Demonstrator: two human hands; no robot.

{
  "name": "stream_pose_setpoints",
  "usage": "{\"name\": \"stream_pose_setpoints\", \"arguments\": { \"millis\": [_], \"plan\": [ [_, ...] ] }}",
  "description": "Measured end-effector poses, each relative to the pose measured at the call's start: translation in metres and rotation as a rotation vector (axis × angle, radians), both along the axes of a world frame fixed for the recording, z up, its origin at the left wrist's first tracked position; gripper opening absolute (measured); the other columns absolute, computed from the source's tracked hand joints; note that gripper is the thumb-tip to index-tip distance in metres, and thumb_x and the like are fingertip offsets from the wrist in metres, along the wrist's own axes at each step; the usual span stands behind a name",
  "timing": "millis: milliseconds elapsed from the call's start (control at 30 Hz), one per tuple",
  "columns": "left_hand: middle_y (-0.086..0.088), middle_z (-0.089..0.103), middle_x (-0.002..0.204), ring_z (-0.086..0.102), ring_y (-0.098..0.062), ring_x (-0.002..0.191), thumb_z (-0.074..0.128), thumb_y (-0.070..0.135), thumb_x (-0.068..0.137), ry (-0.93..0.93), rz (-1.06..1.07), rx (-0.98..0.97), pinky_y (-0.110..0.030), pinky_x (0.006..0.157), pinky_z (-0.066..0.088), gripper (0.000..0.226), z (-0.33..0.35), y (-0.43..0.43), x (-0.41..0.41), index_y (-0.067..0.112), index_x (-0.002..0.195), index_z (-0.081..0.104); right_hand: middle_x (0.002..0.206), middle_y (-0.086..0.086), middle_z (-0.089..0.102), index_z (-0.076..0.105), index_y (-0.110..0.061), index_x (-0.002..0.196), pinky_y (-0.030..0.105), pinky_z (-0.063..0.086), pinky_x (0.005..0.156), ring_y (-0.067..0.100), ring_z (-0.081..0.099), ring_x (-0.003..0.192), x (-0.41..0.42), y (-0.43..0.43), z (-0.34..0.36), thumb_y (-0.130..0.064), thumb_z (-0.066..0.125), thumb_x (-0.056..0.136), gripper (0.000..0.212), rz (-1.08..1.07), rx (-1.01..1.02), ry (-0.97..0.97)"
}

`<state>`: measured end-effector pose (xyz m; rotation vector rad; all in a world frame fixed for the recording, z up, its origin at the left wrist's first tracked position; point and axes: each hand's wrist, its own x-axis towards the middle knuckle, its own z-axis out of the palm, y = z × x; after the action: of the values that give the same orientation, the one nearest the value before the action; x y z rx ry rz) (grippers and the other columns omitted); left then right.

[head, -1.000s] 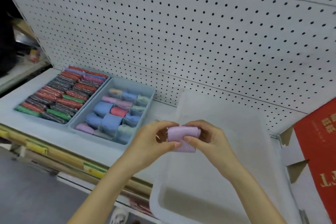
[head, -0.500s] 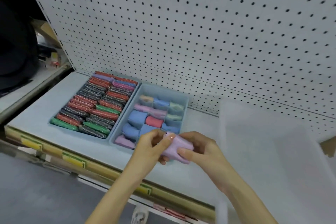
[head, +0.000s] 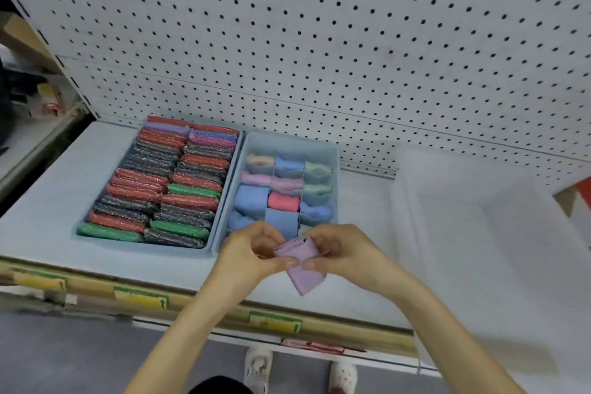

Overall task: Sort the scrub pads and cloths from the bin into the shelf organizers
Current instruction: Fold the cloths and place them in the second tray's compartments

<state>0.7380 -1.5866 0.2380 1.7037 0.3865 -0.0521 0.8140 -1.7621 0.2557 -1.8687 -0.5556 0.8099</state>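
Note:
My left hand (head: 252,249) and my right hand (head: 345,249) both pinch a folded lilac cloth (head: 302,265) just in front of the near edge of the divided cloth organizer (head: 335,176). Rolled blue, pink, red and pale green cloths fill its compartments. To its left, the scrub pad organizer (head: 80,227) is packed with red, green, dark and purple scrub pads (head: 188,201) standing on edge. The translucent white bin (head: 479,233) stands on the shelf to the right; its contents cannot be made out.
A white pegboard wall (head: 319,41) rises behind the shelf (head: 48,189). The shelf's front rail (head: 140,297) carries yellow price labels. A red carton (head: 585,192) shows at the far right. My shoes (head: 259,365) are on the grey floor below.
Both hands carried the lilac cloth from above the bin leftward to the front of the cloth organizer. The cloth now hangs more unfolded, one corner pointing down.

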Motion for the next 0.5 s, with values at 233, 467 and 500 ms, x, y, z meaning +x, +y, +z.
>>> {"name": "stream_pose_setpoints", "arguments": {
  "millis": [233,467,500],
  "plan": [
    [0.013,0.066,0.093,0.064,-0.003,0.083,0.055,0.034,0.094,-0.123,-0.179,0.519,-0.026,0.076,0.049,0.015,-0.026,0.035,0.001,0.023,0.097,0.064,0.092,-0.006,0.064,0.061,-0.025,0.096,0.028,0.05,0.074,0.016,0.06,0.082,0.014,-0.002,-0.007,-0.012,0.064,0.085,0.017,-0.239,-0.297,-0.38],
    [0.018,0.068,0.091,0.063,-0.003,0.09,0.018,0.044,0.098,-0.238,-0.347,0.971,-0.02,0.112,0.01,0.054,-0.071,0.059,-0.008,0.029,0.092,0.07,0.094,-0.003,0.061,0.061,-0.021,0.093,0.031,0.039,0.065,0.019,0.055,0.094,0.007,0.008,-0.036,-0.027,0.051,0.088,0.012,0.219,-0.642,-0.757],
    [0.018,0.068,0.092,0.063,-0.003,0.091,0.019,0.044,0.099,-0.252,-0.35,1.011,-0.023,0.114,0.011,0.054,-0.075,0.059,-0.011,0.029,0.094,0.07,0.092,-0.002,0.062,0.061,-0.021,0.089,0.029,0.035,0.062,0.019,0.055,0.091,0.008,0.009,-0.037,-0.028,0.051,0.088,0.012,0.228,-0.652,-0.753]
  ]
}}
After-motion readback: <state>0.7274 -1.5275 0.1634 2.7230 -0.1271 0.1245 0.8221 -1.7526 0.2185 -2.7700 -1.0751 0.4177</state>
